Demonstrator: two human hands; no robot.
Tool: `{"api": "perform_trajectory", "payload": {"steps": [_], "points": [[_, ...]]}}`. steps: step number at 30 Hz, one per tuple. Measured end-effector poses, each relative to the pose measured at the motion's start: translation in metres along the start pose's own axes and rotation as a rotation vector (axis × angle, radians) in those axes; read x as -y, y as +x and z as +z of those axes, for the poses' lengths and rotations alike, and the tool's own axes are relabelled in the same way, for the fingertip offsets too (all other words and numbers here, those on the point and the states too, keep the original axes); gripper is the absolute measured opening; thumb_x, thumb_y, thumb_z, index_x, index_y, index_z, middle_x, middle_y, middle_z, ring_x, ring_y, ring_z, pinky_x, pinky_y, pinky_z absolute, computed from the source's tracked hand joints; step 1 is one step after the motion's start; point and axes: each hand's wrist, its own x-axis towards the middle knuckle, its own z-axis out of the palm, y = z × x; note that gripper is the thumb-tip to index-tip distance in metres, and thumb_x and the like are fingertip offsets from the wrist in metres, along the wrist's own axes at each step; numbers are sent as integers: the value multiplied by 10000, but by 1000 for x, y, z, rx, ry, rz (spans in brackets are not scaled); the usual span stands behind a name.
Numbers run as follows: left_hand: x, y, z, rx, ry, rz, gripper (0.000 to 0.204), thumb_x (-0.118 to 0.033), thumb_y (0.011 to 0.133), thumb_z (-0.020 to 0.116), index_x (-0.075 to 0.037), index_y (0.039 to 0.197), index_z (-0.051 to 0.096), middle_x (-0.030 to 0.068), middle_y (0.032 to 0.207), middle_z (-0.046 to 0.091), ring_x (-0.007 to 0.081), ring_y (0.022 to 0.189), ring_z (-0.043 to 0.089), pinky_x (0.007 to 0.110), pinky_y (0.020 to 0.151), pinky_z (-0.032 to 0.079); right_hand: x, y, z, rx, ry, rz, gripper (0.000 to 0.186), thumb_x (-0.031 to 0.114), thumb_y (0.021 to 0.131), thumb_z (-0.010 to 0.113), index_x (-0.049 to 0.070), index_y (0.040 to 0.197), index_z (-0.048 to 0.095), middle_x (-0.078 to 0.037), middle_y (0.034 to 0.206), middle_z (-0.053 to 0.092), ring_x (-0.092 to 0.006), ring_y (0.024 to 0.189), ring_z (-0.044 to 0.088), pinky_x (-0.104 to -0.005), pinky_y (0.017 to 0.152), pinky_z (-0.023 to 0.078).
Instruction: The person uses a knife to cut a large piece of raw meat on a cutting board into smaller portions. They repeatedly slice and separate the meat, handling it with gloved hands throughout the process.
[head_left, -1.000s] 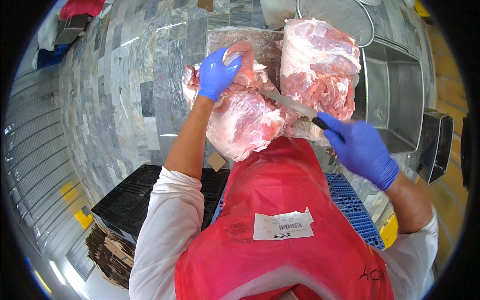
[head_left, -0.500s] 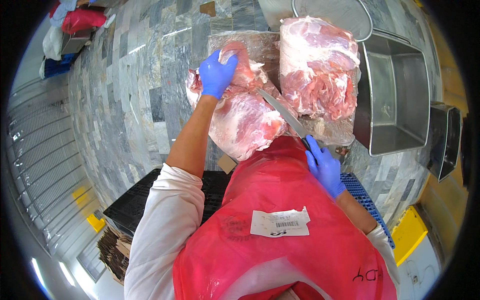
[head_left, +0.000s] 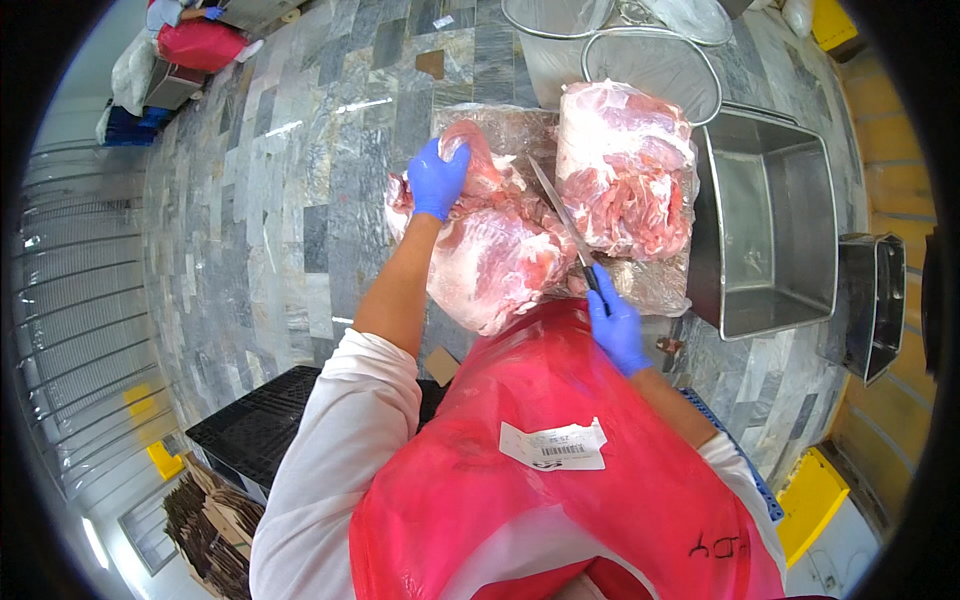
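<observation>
- Left hand (head_left: pixel 437 180), blue glove, is pressing flat w/ fingers curled over the far upper end of the big raw meat cut (head_left: pixel 492 250); it's gripping the meat, not lifting it.
- Right hand (head_left: pixel 614 325), blue glove too, is closing tight around the dark handle of the knife (head_left: pixel 558 215).
- Knife's long axis is running diagonally: handle at the near edge of the worktop (head_left: pixel 655 282), blade pointing away from the person and slightly to their left, tip reaching toward the far edge.
- Blade is lying in the gap btwn the big cut and the second meat piece (head_left: pixel 625 170), touching or just over the big cut's right side; can't tell which.
- Big cut is sitting on the worktop's left half, long axis going near-to-far, near end overhanging toward the red apron (head_left: pixel 560 500).
- Second piece is resting on the worktop's right half, just beside the steel tub (head_left: pixel 775 235) at the right edge.
- Round mesh basket (head_left: pixel 650 60) is standing beyond the far edge.
- Black crate (head_left: pixel 255 430) is sitting on the stone floor (head_left: pixel 250 200) at lower left.
</observation>
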Motion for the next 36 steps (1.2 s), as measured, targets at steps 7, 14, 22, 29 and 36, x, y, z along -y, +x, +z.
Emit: {"api": "perform_trajectory", "payload": {"steps": [7,14,22,29,36], "points": [[3,0,-4,102,30,104,518,-479,865,765,12,1023,726,291,946,720,494,891,688,514,787,555,61,4,-100,186,-349,-117,433,257,984,705,228,1414,663,-239,814,705,-388,699,707,-472,655,557],[-3,2,2,86,-33,187,466,-452,870,780,-13,1019,735,263,944,731,468,880,694,505,778,565,161,78,-138,503,-725,-72,363,317,989,663,219,1336,704,-229,873,722,-423,777,709,-495,733,581],[-10,-1,3,85,-63,170,436,-419,854,782,-9,993,733,266,939,729,461,865,698,515,760,563,179,181,-143,890,-563,-108,382,299,1004,632,173,1361,685,-234,1012,735,-390,887,734,-433,834,582],[-4,-1,2,33,44,73,443,-407,839,786,15,961,724,285,884,719,465,808,704,508,714,556,107,48,-75,400,-293,144,418,265,1029,632,141,1428,635,-258,888,720,-388,759,731,-448,714,562],[-3,-3,-7,-23,21,1,430,-375,860,787,23,1016,736,279,912,738,461,824,717,491,739,561,61,49,3,235,-111,137,468,250,1030,633,141,1483,583,-255,847,708,-395,705,701,-452,684,556]]}}
